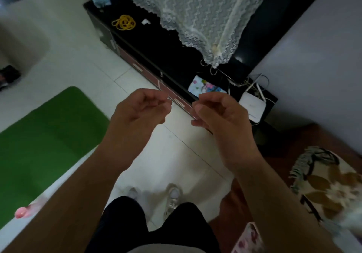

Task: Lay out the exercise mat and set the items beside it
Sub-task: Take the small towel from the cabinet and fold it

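White tiled floor [78, 57], green exercise mat [49, 135] lies flat on my left, blurry pink item [21, 212] at its edge. Left hand [139, 109] and right hand [219, 113] hover, fingers loosely curled, empty. I reckon the yellow coiled cord [123, 22] on the black cabinet [141, 39] is left to fetch.

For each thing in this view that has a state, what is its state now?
Green exercise mat: unrolled, flat on the white tiled floor.
Yellow coiled bands: lying on the black cabinet, untouched.
White lace cloth: draped, hanging down.
Reddish-brown drawer: closed.
Left hand: fingers loosely curled, holding nothing.
Right hand: fingers loosely curled, holding nothing.
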